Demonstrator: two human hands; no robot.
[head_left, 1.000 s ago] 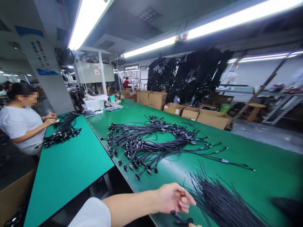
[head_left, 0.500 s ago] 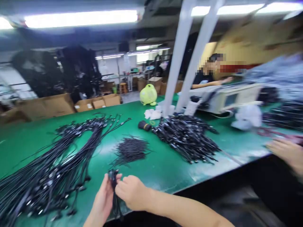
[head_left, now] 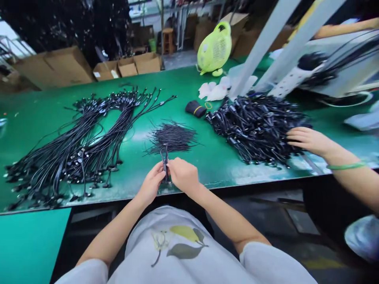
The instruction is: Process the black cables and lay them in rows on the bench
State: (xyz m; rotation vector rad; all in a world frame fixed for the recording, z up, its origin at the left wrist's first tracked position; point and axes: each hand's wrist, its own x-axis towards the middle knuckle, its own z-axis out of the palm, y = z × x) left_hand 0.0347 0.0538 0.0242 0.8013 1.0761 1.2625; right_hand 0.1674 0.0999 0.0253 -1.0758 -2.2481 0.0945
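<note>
Near the table's front edge, my left hand [head_left: 153, 182] is closed around a folded black cable [head_left: 165, 157]. My right hand [head_left: 184, 175] pinches at the same cable from the other side; whether a tie is between its fingers I cannot make out. Just beyond the hands lies a heap of thin black ties [head_left: 173, 138]. Long loose black cables [head_left: 97, 146] with connectors at their ends spread over the table to the left. To the right is a large pile of short bundled black cables [head_left: 254, 126].
A co-worker's hand [head_left: 310, 142] with a green wristband touches the bundled pile's right side. Behind stand a light green fan [head_left: 215, 51], crumpled white paper [head_left: 214, 90], a banded black roll [head_left: 195, 108] and slanting white posts [head_left: 263, 51]. Cardboard boxes [head_left: 69, 67] line the table's far side.
The view has tilted down, and my torso now shows. Both hands still hold the cable. The co-worker's hand has reached onto the bundled pile.
</note>
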